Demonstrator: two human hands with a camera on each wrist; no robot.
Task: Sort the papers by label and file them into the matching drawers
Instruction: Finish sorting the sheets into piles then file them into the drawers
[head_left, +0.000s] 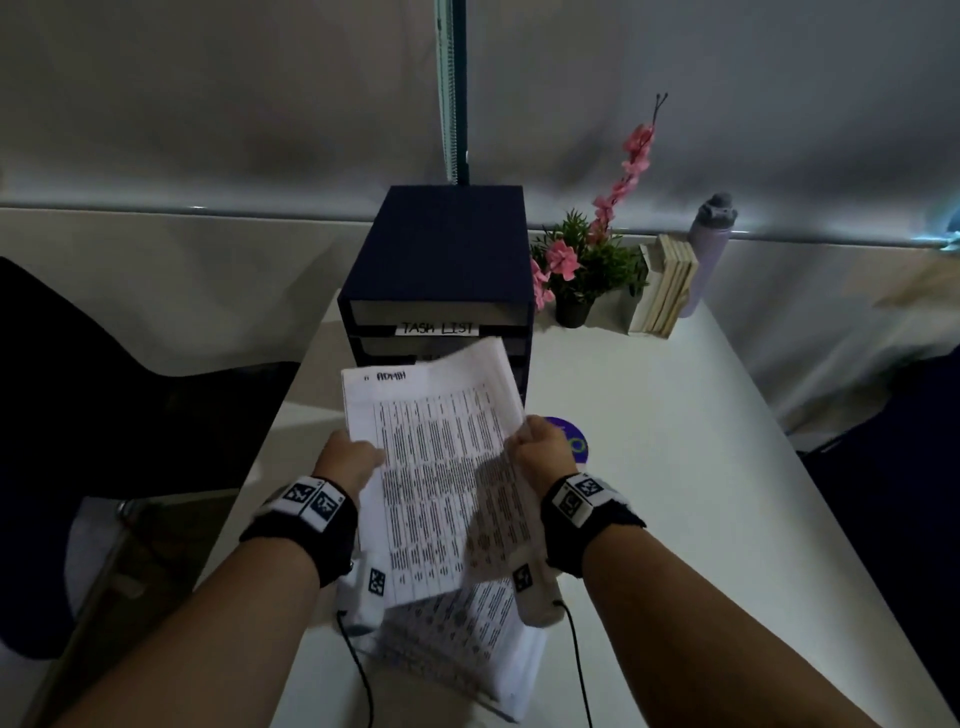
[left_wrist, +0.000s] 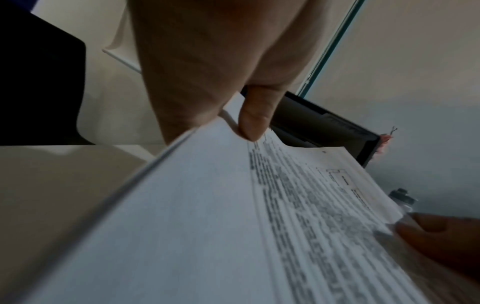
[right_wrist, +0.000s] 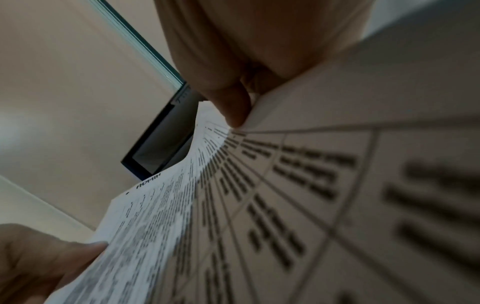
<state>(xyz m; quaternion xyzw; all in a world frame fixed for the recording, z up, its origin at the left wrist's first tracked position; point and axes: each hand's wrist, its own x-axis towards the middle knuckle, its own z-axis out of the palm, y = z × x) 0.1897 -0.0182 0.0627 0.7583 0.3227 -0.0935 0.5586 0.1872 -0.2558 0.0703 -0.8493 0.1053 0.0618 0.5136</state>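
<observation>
A sheaf of printed papers (head_left: 441, 467), its top sheet marked ADMIN, hangs in the air between both hands, just in front of the dark blue drawer unit (head_left: 447, 260). My left hand (head_left: 353, 460) pinches the sheaf's left edge, thumb on top (left_wrist: 253, 121). My right hand (head_left: 540, 449) grips the right edge and bends the sheets upward (right_wrist: 298, 185). The unit's top drawer carries a TASK LIST label (head_left: 439, 328); the lower drawers are hidden behind the papers. More printed papers (head_left: 467, 654) lie on the white table (head_left: 675, 467) under my wrists.
A potted plant with pink flowers (head_left: 582, 270), a row of books (head_left: 667, 286) and a grey bottle (head_left: 709, 244) stand right of the drawer unit. A purple disc (head_left: 574, 441) lies beside my right hand. A dark chair (head_left: 104, 374) is at the left.
</observation>
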